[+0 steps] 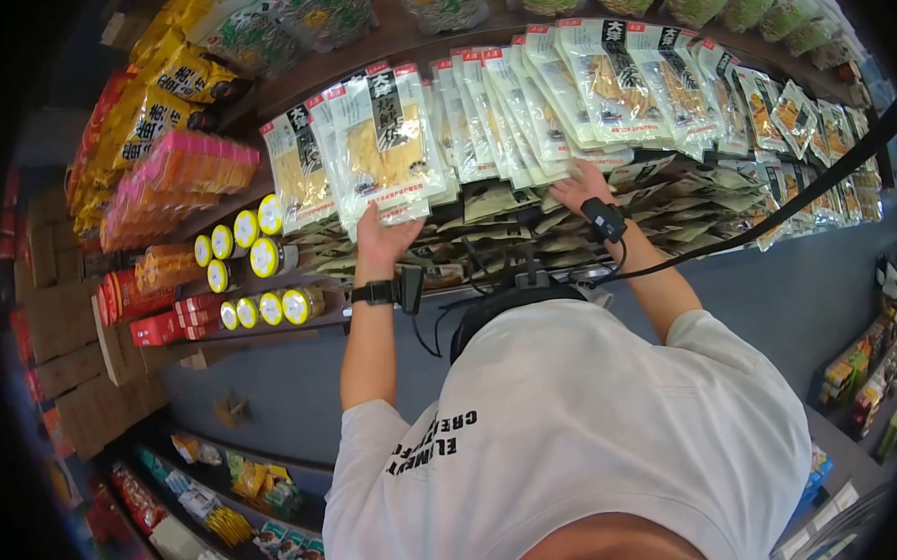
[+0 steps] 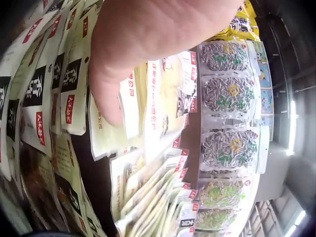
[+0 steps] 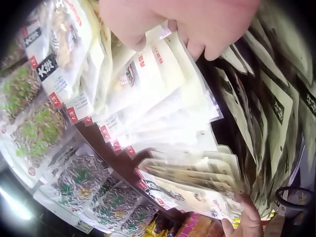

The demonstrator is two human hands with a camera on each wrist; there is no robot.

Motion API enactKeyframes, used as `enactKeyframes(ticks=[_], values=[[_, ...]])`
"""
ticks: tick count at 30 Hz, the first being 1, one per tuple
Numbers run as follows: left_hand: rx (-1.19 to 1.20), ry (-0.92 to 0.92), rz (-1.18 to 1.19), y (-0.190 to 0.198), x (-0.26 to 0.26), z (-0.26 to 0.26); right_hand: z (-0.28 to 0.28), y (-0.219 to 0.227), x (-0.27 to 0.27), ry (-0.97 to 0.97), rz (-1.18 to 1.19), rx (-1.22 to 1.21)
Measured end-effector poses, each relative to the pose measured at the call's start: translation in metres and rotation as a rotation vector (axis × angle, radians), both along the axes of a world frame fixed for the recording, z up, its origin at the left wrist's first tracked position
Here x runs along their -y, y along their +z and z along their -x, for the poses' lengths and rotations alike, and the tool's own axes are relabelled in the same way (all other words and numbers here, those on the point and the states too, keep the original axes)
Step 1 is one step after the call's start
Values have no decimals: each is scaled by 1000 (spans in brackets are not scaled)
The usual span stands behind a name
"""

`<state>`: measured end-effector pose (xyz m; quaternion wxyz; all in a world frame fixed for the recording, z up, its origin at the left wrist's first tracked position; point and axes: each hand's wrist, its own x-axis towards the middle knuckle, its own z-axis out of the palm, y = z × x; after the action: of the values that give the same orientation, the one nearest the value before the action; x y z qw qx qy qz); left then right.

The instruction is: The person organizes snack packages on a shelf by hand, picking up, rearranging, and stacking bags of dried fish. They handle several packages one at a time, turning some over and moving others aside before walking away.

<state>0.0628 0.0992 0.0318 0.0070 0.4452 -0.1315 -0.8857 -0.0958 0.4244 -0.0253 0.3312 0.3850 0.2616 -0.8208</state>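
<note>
In the head view, my left hand (image 1: 388,239) grips the bottom edge of a white-and-clear packet of dried fish snack (image 1: 383,148) at the left of a long fanned row. The left wrist view shows its thumb (image 2: 111,94) pressed on the packet's face, the fingers mostly hidden. My right hand (image 1: 581,188) pinches the lower ends of packets (image 1: 552,125) near the row's middle. Its fingers (image 3: 197,47) curl round their edge in the right wrist view. More overlapping packets (image 3: 187,177) stand between the two hands.
Lower in front lies a tier of darker packets (image 1: 665,205). To the left are yellow-lidded jars (image 1: 264,256), pink-topped packs (image 1: 194,171) and yellow bags (image 1: 151,123). Clear bags (image 1: 327,15) line the shelf behind. A black cable (image 1: 767,228) runs from the right wrist.
</note>
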Motion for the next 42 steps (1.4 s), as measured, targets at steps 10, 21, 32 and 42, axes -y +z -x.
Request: enactKeyframes(ticks=[10, 21, 32, 42], values=[[-136, -173, -11, -22, 25, 15, -3, 3, -2, -159, -49, 18], [2, -649, 137, 7, 24, -12, 34, -90, 13, -273, 33, -733], [-71, -522, 230, 31, 14, -47, 54, -90, 22, 832, -1100, -951], [-199, -598, 378, 42, 6, -27, 15, -55, 88, 223, -174, -451]])
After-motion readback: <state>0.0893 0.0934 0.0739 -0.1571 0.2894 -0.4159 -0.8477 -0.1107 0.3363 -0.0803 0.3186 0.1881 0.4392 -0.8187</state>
